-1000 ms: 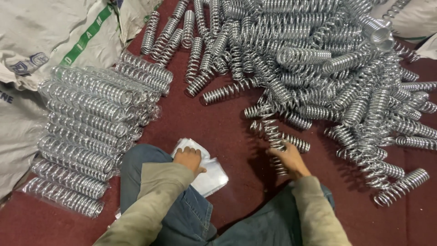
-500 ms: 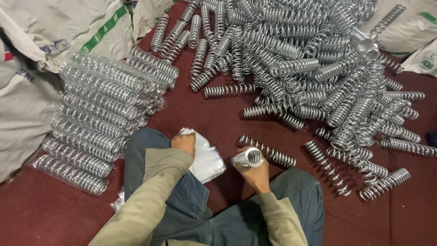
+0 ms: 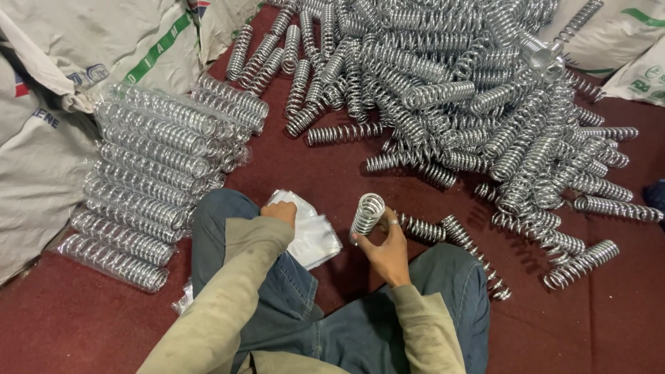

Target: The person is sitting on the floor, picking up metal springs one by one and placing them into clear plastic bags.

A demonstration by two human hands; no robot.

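Observation:
My right hand (image 3: 386, 244) grips a shiny metal coil spring (image 3: 366, 212) and holds it upright between my knees, its open end toward the camera. My left hand (image 3: 280, 212) rests on a stack of clear plastic bags (image 3: 315, 235) lying against my left knee, fingers pinching the top bag. A large heap of loose springs (image 3: 450, 90) covers the dark red floor ahead and to the right. At my left lies a neat pile of springs wrapped in clear plastic (image 3: 149, 180).
White woven sacks (image 3: 76, 62) line the left side, and more sacks (image 3: 616, 41) sit at the top right. A few single springs (image 3: 471, 246) lie just right of my right hand. My jeans-clad legs fill the bottom centre.
My right hand picked a spring off the floor at the heap's edge, drew it back toward me and turned it upright. My left hand stayed on the plastic bags.

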